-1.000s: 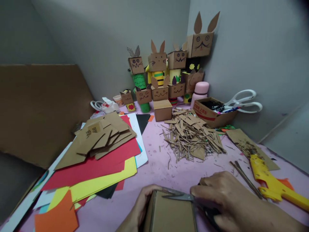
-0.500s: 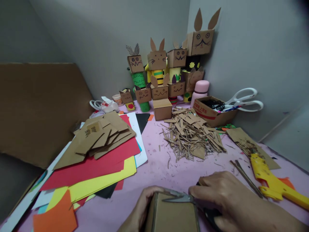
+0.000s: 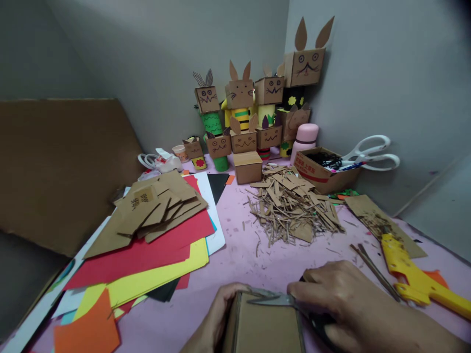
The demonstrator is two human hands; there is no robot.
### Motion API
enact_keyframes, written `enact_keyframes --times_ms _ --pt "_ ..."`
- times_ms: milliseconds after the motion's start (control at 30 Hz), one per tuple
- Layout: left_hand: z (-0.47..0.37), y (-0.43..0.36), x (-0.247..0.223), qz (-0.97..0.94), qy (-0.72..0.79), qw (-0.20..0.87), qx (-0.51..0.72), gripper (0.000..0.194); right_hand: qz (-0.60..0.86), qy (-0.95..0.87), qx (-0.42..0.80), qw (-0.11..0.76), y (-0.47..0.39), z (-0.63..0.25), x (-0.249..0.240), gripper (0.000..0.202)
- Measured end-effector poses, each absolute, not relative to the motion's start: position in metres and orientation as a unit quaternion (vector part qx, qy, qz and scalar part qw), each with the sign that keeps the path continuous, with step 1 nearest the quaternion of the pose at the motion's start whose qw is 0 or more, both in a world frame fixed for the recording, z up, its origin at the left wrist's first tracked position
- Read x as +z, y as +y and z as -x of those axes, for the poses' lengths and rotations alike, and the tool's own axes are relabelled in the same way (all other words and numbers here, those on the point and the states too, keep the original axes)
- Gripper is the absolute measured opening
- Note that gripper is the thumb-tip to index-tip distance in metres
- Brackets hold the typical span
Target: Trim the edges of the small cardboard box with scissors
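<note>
A small cardboard box point(image 3: 270, 326) stands at the bottom middle, cut off by the frame's lower edge. My left hand point(image 3: 221, 316) wraps round its left side and far corner. In my right hand point(image 3: 336, 299) is a pair of scissors point(image 3: 272, 300) with dark handles, my fingers closed round them. Their blades lie along the box's far top edge, pointing left, nearly closed. Whether any cardboard is between the blades I cannot tell.
Cardboard scraps point(image 3: 294, 206) are heaped beyond my hands. A yellow glue gun point(image 3: 408, 274) lies right. Cardboard pieces point(image 3: 158, 206) rest on coloured paper point(image 3: 147, 250) at left. Several box-headed animal figures point(image 3: 239, 93) stand behind, beside a box point(image 3: 320, 171) holding white scissors point(image 3: 373, 152).
The scissor blades have closed slightly along the box's far edge. Both hands keep their places, and the view has shifted a little.
</note>
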State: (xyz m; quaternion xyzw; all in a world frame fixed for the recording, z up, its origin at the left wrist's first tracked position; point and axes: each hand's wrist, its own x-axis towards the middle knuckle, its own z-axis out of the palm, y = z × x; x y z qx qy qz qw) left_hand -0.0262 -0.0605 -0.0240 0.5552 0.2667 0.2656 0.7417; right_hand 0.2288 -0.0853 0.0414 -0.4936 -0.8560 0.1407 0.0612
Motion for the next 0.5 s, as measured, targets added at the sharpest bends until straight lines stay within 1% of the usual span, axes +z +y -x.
enact_keyframes --times_ms 67,167,300,367,500 --pt "0.024 -0.053 -0.036 -0.534 0.258 0.77 0.235 0.074 0.498 -0.855 0.141 0.05 -0.085 -0.228 0.044 0.034" --pt "0.019 -0.043 -0.06 -0.47 0.286 0.809 0.206 0.055 0.497 -0.857 0.129 0.052 -0.084 -0.228 0.046 0.033" --pt "0.016 -0.042 -0.079 -0.44 0.311 0.813 0.22 0.057 0.492 -0.861 0.115 0.056 -0.085 -0.228 0.044 0.037" --pt "0.019 -0.045 -0.073 -0.442 0.302 0.816 0.22 0.057 0.492 -0.862 0.109 0.06 -0.086 -0.228 0.042 0.038" --pt "0.031 -0.049 -0.04 -0.465 0.28 0.813 0.21 0.049 0.488 -0.864 0.108 0.065 -0.088 -0.23 0.04 0.038"
